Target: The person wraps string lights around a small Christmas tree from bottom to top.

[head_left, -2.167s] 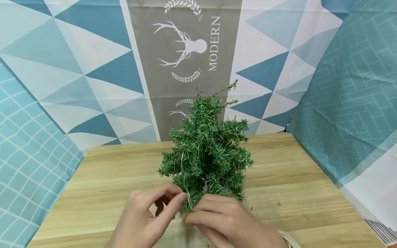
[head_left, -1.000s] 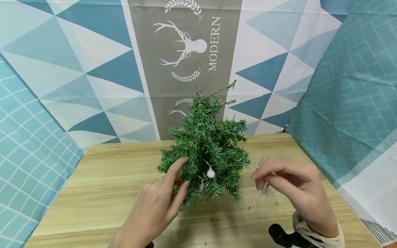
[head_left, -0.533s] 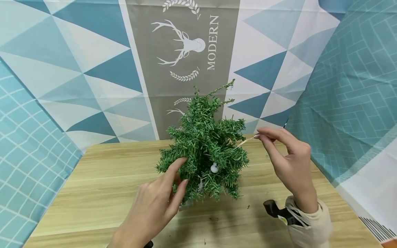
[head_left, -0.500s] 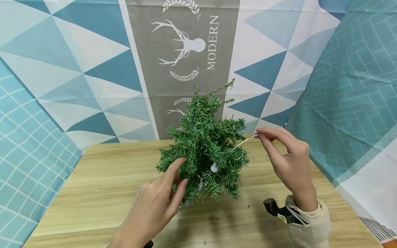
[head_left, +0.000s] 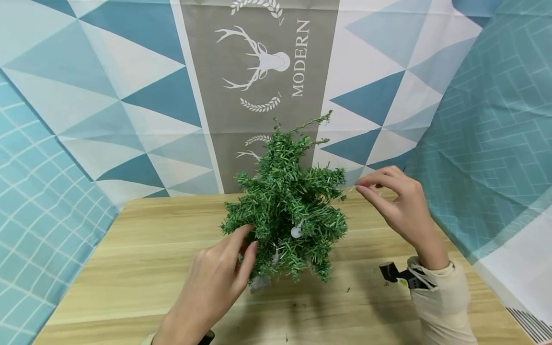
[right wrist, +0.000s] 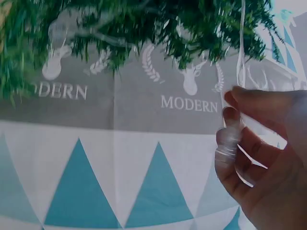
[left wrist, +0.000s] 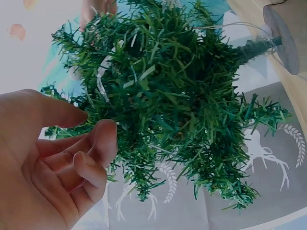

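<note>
A small artificial Christmas tree (head_left: 284, 191) with green needles stands mid-table. A thin clear fairy-light wire (right wrist: 241, 57) runs from its branches to my right hand (head_left: 398, 199), which pinches it between thumb and forefinger at the tree's right side. Something clear and shiny (right wrist: 228, 146) lies against the curled lower fingers of that hand. On the front branches hangs a round white bulb (head_left: 296, 232). My left hand (head_left: 215, 273) is at the tree's left front, fingers loosely bent, fingertips among the needles, thumb and forefinger apart. In the left wrist view, more wire (left wrist: 230, 24) loops round the trunk.
The tree's round base (left wrist: 282, 40) shows in the left wrist view. A pale translucent piece (head_left: 260, 283) lies at the tree's front left. Fallen needle bits (head_left: 348, 289) dot the wooden table (head_left: 164, 249). Patterned cloth (head_left: 263, 115) hangs close behind and at both sides.
From the tree's front, my right hand has swung right, then up and back, drawing the wire along; the white bulb came into view. My left hand has settled at the left branches.
</note>
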A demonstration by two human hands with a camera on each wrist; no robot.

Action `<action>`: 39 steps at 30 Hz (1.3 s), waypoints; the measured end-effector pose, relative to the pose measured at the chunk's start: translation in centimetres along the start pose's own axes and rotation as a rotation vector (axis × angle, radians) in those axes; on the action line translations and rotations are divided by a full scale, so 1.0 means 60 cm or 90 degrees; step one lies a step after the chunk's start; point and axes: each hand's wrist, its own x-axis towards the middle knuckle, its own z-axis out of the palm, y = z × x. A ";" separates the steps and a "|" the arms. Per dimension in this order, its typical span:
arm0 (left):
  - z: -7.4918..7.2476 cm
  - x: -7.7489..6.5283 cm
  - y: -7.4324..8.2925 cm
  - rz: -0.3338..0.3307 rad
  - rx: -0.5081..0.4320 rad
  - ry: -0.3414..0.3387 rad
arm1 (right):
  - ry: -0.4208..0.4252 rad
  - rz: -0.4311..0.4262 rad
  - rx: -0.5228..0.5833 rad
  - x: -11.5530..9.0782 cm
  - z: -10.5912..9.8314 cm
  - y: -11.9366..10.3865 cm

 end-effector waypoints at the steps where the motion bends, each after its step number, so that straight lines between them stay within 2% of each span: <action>1: 0.001 0.000 -0.001 0.000 0.004 0.003 | -0.007 -0.008 -0.009 0.006 -0.002 0.002; 4: 0.001 -0.002 -0.001 0.000 0.013 0.006 | -0.019 -0.027 -0.031 0.021 -0.006 0.006; 7: 0.002 -0.002 -0.001 -0.001 0.014 0.004 | -0.047 -0.010 -0.008 0.028 -0.007 0.002; 13: 0.000 -0.002 0.003 0.008 0.005 0.004 | -0.188 0.059 0.101 0.017 0.001 -0.016; 15: -0.003 -0.003 0.004 0.010 0.003 0.004 | -0.221 0.069 0.103 0.015 0.011 -0.022; 17: -0.006 -0.003 0.004 0.010 -0.002 0.003 | -0.231 0.065 0.078 0.015 0.023 -0.027; 21: -0.015 -0.001 0.000 0.014 -0.025 0.010 | -0.180 0.064 0.022 0.019 0.043 -0.035; 25: -0.026 0.005 -0.004 0.013 -0.058 0.022 | -0.126 0.104 0.014 0.018 0.040 -0.044; 29: -0.028 0.020 -0.009 0.018 -0.063 0.090 | -0.073 0.113 -0.012 0.013 0.034 -0.048; 31: -0.025 0.030 -0.016 0.008 -0.064 0.103 | -0.025 0.098 -0.030 0.013 0.036 -0.050; 33: -0.018 0.038 -0.025 -0.015 -0.058 0.066 | 0.025 0.077 -0.042 0.014 0.039 -0.050; 36: -0.005 0.040 -0.038 -0.060 -0.053 -0.052 | 0.085 0.049 -0.053 0.021 0.046 -0.050; 37: 0.000 0.039 -0.043 -0.065 -0.045 -0.079 | 0.099 0.040 -0.055 0.024 0.048 -0.047; 39: 0.009 0.036 -0.051 -0.058 -0.027 -0.101 | 0.116 0.024 -0.054 0.030 0.054 -0.041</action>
